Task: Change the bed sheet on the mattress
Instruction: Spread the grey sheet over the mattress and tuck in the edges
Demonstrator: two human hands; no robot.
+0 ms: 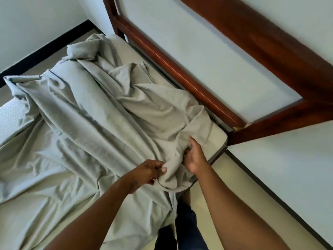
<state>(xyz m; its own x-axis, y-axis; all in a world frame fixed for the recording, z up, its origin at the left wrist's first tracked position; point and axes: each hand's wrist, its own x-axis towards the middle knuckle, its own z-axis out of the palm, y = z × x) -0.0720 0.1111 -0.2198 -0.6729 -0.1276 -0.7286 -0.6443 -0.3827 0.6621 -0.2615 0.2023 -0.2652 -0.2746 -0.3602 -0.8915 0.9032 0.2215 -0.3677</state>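
A reddish-brown wooden headboard (180, 73) of open rails stands against a pale wall (234, 60), which shows through its gaps; a small light chip (236, 128) marks the joint where two rails meet; beige floor (232, 177) runs along the right, edged by a dark skirting strip (270, 193); another black skirting (45, 51) lines the far-left wall.

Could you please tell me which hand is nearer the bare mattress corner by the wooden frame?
Right. The right hand holds the sheet right beside the bare mattress corner; the left hand pinches a fold farther along the bed's edge, away from it.
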